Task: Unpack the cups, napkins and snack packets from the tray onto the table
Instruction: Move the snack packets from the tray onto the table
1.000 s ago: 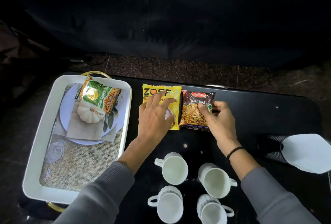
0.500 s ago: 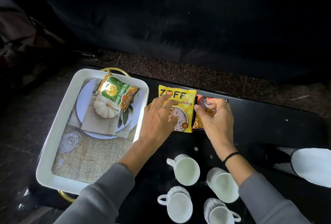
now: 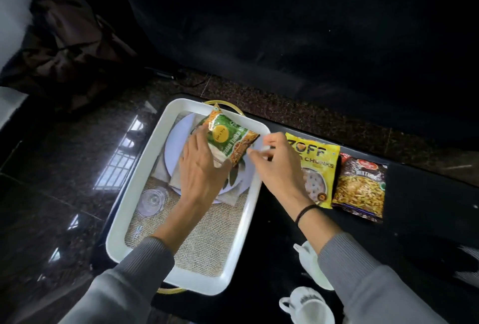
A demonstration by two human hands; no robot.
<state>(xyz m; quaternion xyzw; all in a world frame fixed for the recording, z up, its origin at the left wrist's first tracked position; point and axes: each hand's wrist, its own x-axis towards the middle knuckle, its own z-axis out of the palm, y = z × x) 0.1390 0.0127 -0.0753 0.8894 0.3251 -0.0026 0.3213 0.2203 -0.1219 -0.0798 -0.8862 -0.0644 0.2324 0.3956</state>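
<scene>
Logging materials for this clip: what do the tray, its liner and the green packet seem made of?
Tray: glossy white, probably glazed ceramic or enamel; it shines. Liner: coarse burlap-like cloth, open tan weave showing. Green packet: shiny printed plastic film, with glare and creases.

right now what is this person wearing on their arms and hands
Both arms are in grey ribbed-knit long sleeves, left sleeve and right sleeve, ending short of the wrists. The left hand and right hand are bare: no gloves, no rings that I can see. A thin black band circles the right wrist.
</scene>
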